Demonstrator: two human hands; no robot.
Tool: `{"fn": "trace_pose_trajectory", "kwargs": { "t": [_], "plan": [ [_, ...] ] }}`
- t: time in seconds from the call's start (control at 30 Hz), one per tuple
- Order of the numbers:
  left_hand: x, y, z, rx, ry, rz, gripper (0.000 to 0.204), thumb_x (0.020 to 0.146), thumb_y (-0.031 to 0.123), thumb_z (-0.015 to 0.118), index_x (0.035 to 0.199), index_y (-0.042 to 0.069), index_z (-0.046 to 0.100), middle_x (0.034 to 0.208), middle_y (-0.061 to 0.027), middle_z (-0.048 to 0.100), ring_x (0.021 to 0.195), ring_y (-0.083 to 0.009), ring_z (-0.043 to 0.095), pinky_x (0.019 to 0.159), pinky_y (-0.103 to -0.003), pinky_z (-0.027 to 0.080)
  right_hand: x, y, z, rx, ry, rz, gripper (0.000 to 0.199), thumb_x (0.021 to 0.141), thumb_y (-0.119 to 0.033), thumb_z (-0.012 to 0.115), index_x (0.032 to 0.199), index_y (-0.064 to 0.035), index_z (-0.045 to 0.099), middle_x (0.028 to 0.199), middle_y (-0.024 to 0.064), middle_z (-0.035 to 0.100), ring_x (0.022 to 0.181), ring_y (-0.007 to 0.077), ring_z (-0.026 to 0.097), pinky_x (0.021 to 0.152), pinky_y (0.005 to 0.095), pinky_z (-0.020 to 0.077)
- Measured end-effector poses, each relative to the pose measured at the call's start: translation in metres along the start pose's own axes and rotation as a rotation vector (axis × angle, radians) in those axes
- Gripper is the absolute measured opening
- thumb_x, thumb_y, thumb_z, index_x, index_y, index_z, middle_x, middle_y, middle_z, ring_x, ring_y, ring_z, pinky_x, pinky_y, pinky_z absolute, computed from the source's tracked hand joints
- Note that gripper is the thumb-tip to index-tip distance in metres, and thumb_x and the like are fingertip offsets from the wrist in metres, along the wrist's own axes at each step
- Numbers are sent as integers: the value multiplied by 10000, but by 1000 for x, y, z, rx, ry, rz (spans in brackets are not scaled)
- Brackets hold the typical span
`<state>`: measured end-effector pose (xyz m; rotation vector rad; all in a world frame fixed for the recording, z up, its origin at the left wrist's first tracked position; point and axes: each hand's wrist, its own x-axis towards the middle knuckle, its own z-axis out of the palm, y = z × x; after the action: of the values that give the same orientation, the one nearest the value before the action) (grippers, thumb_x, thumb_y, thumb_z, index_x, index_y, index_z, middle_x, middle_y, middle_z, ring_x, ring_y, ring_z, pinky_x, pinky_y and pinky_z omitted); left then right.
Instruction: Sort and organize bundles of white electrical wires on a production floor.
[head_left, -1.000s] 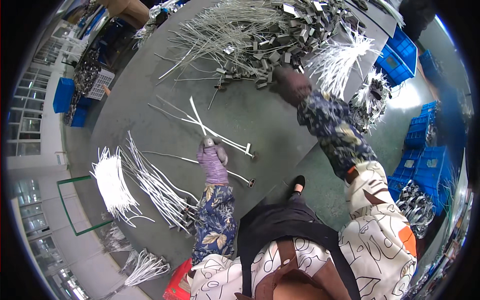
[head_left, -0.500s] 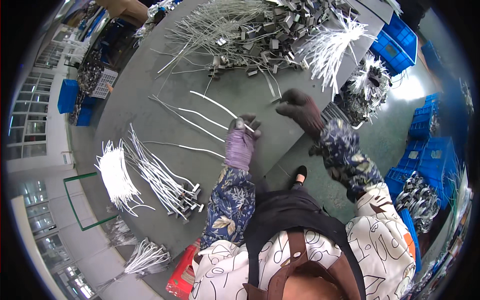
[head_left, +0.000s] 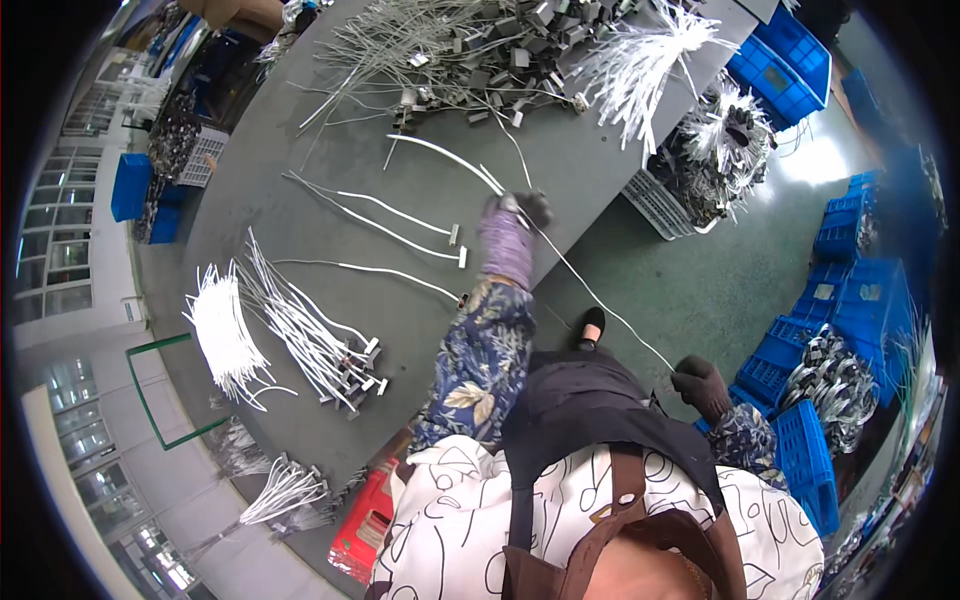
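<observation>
Beyond the right hand (head_left: 700, 385), past the edge of the worktop (head_left: 330, 240), a white basket (head_left: 665, 212) is heaped with a tangle of pale strands and metal parts (head_left: 722, 165). Farther off to the right of the left hand (head_left: 512, 232) sit blue crates (head_left: 778, 85), their contents too small to tell. Right of the right hand, more blue crates (head_left: 865, 300) stand close together, with looped silvery pieces (head_left: 832, 385) piled among them. Below and left of the left hand is a red container (head_left: 362, 525) with something brownish in it.

Both hands are gloved. The left is closed, its fingers pinching white tubes (head_left: 445, 153) that reach away up and left, and a thin wire (head_left: 608, 309) runs from it to the right hand. That one is curled into a loose fist around the wire's near end, so the strand spans the gap between them. Left of the left hand lie white leads (head_left: 463, 257); farther left, a bundle of leads with metal ends (head_left: 310, 330).
</observation>
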<state>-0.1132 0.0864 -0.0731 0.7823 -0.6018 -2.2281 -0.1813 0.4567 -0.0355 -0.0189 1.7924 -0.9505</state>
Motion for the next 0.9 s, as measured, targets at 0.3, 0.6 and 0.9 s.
{"fn": "trace_pose_trajectory", "kwargs": {
  "t": [0.3, 0.6, 0.9],
  "plan": [
    [18, 71, 19, 158, 30, 141, 229, 918, 241, 518, 1029, 43, 495, 965, -228, 620, 808, -324, 646, 677, -458, 576, -7, 23, -13, -123, 41, 38, 158, 752, -174, 606, 768, -20, 573, 643, 18, 511, 587, 111, 465, 530, 276, 370],
    [11, 69, 12, 200, 66, 104, 231, 924, 247, 502, 1021, 37, 506, 928, -217, 635, 723, -310, 653, 597, -414, 582, -12, 28, -29, -216, 79, 15, 167, 745, -183, 610, 776, -23, 572, 640, 22, 510, 593, 128, 476, 542, 287, 377],
    [-53, -28, 8, 389, -462, -368, 251, 838, 252, 587, 871, 3, 598, 857, -146, 653, 753, -261, 627, 699, -337, 512, 13, -16, 26, 129, -31, 46, 127, 751, -158, 607, 729, -43, 558, 589, 13, 499, 493, 80, 435, 435, 223, 323]
  ]
}}
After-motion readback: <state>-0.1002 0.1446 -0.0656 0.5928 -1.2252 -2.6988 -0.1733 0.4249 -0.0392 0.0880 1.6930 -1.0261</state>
